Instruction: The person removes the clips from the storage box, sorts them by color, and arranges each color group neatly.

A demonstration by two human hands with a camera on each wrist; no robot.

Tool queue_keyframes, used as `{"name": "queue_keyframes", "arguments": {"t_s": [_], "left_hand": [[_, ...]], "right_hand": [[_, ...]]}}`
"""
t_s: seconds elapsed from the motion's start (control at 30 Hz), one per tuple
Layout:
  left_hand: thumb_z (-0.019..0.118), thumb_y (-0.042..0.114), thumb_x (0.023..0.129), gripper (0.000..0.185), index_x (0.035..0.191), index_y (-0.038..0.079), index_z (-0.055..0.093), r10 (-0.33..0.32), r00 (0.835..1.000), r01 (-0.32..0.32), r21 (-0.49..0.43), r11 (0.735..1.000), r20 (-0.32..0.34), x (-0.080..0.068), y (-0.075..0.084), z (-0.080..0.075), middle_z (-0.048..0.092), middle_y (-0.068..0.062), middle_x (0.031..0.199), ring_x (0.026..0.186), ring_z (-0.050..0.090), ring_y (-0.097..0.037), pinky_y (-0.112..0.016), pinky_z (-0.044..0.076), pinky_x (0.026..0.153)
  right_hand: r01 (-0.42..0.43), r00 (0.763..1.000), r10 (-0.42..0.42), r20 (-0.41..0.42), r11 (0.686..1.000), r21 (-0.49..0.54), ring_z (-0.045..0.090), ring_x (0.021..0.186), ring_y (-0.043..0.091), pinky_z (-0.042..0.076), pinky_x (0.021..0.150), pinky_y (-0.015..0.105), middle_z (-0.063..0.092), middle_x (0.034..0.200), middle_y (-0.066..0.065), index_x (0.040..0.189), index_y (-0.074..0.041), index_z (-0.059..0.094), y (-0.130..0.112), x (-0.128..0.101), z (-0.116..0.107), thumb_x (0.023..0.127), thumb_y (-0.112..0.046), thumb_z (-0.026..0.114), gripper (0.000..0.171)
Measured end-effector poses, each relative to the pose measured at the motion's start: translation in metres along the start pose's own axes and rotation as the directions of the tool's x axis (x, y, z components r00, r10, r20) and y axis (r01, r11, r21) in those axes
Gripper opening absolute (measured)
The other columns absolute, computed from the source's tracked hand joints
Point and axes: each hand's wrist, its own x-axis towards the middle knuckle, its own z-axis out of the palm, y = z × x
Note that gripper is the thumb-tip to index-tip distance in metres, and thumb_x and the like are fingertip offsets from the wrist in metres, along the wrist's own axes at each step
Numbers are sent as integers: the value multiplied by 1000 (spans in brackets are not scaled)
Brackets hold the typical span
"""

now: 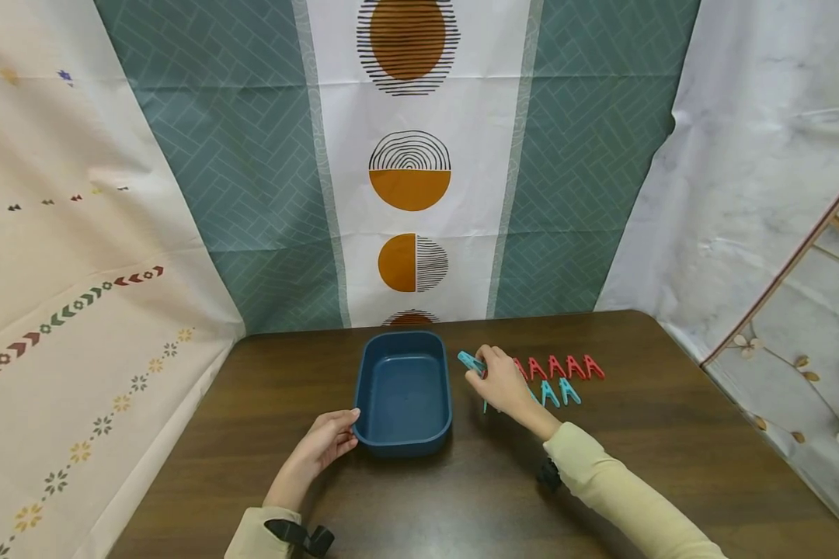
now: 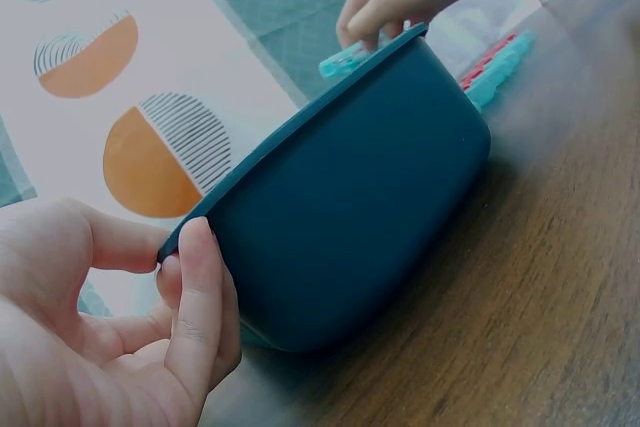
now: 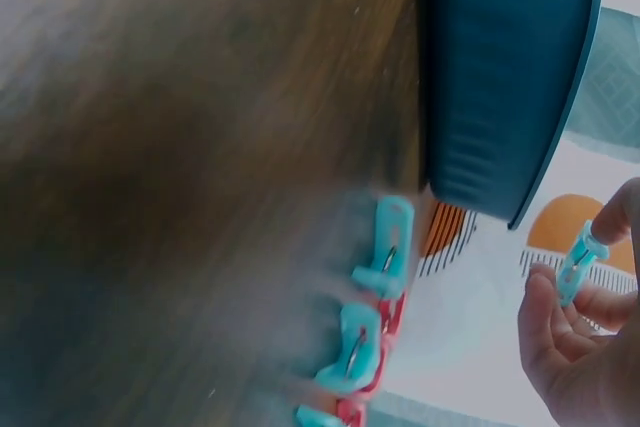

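head view: i log the right hand (image 1: 501, 383) pinching a teal clothes peg (image 1: 471, 361) just off the right rim of the dark blue tub (image 1: 403, 442). the left hand (image 1: 325, 444) rests against the tub's near left corner, fingers lightly bent on the rim. red pegs (image 1: 562, 366) and teal pegs (image 1: 558, 392) lie in two rows on the bench (image 1: 671, 450), right of the tub. i judge the step in hand to be carrying one peg toward the tub; the next move calls for lifting it over the rim and letting go.

left wrist view: thumb and fingers (image 2: 205, 292) touch the tub's rim and wall, steadying it. the tub is smooth plastic with rounded corners.

right wrist view: the fingertips (image 3: 545, 312) hold the peg by its end, clear of the bench. the peg is small, with a metal spring like the ones lying below it.
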Motion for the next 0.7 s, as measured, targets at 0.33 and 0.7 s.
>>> {"name": "queue_keyframes", "arguments": {"t_s": [0.33,0.7], "left_hand": [[55,22,98,46,126,-12,41,-4,1000,4,1,1000,12,-1,0,-1,56,4,73,64,55,-3,-14,51,63],[54,22,98,43,124,-11,42,-5,1000,5,-5,1000,22,-1,1,0,57,5,73,64,56,-3,-14,51,63]], "right_hand": [[-47,996,46,72,999,7,40,58,15,35,53,27,47,75,6,94,-5,54,15,-2,-10,86,-20,59,18],[-47,998,49,36,998,-47,40,56,14,34,50,26,48,70,4,87,-6,53,37,-6,-19,85,-21,61,17]]}}
